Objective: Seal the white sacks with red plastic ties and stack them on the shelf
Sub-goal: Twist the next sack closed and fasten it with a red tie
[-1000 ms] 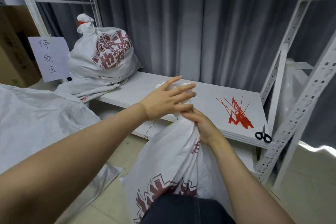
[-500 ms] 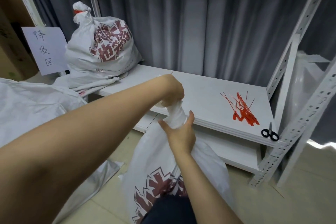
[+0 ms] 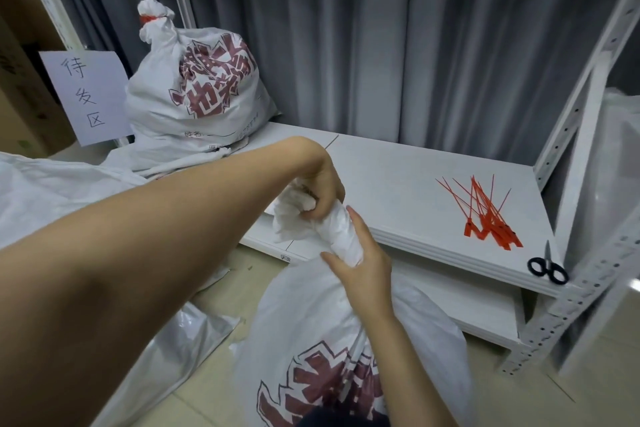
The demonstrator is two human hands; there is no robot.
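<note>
A white sack (image 3: pixel 311 329) with red print stands on the floor in front of me, its mouth gathered into a twisted neck (image 3: pixel 341 236). My left hand (image 3: pixel 322 191) is closed on the loose top of that neck. Just below it, my right hand (image 3: pixel 363 274) wraps the neck from the right side. A bundle of red plastic ties (image 3: pixel 485 215) lies loose on the white shelf board (image 3: pixel 398 184), to the right of my hands. A second white sack (image 3: pixel 197 97), tied at its top with a red tie (image 3: pixel 149 18), sits on the shelf's left end.
Black scissors (image 3: pixel 549 269) lie at the shelf's front right corner beside the perforated upright (image 3: pixel 588 291). A paper sign (image 3: pixel 88 97) hangs at the left. Flat white sacks (image 3: pixel 52 191) lie at the left. Grey curtains hang behind the shelf.
My left hand went from flat over the sack's mouth to a fist on its gathered top. My right hand slid down and wrapped the twisted neck. The view shifted slightly.
</note>
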